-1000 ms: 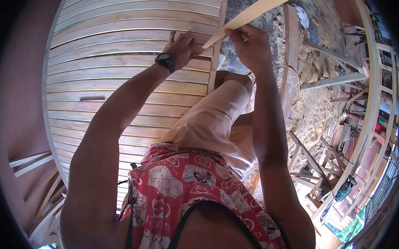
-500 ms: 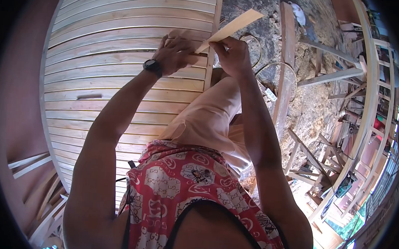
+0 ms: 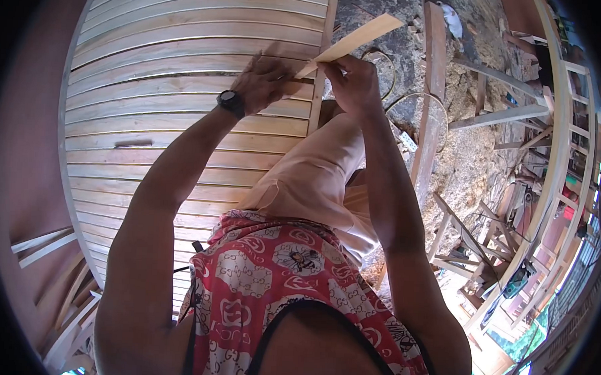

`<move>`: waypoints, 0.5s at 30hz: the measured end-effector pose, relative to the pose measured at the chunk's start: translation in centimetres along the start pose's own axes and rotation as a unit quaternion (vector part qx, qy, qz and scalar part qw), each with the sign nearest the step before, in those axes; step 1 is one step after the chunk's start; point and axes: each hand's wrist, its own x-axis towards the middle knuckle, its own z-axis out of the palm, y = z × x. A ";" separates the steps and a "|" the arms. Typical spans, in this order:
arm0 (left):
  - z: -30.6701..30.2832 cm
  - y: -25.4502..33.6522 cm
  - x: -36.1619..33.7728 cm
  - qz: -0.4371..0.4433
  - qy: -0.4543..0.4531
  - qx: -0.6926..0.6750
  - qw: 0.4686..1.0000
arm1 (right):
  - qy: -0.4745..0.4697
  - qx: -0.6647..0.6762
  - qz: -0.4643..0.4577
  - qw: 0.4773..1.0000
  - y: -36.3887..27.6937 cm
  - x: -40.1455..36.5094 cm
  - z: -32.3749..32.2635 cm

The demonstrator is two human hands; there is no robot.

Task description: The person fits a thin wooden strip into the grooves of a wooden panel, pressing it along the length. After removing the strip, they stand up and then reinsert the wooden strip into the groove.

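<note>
My right hand pinches a thin, pale wooden strip between thumb and fingers, close to its lower end. The strip slants up to the right, over the edge of a panel of pale wooden slats. My left hand, with a black watch on the wrist, lies over the slats just left of the strip's lower end. Its fingers are stretched out and partly blurred. A dark gap between slats runs under this hand.
A short dark bar lies on the slats at left. Beyond the panel edge are a long wooden beam, a looped cable, a white power strip and sawdust-covered ground. Wooden frames stand at right. Another person's arm shows at upper right.
The strip and my right hand have shifted very slightly to the right. My left hand's fingers have moved a little over the slats. Another person's arm has appeared at upper right.
</note>
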 end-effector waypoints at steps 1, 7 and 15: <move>-0.2 -0.1 -0.1 0.007 -0.002 -0.008 1.000 | -0.001 0.000 0.000 1.000 0.1 0.0 0.0; 0.4 0.0 -0.3 0.008 0.027 0.011 1.000 | 0.001 0.000 -0.008 1.000 0.1 0.1 0.0; 0.8 0.0 -0.4 -0.008 0.024 0.011 1.000 | 0.020 0.010 -0.042 0.999 0.5 0.1 -0.1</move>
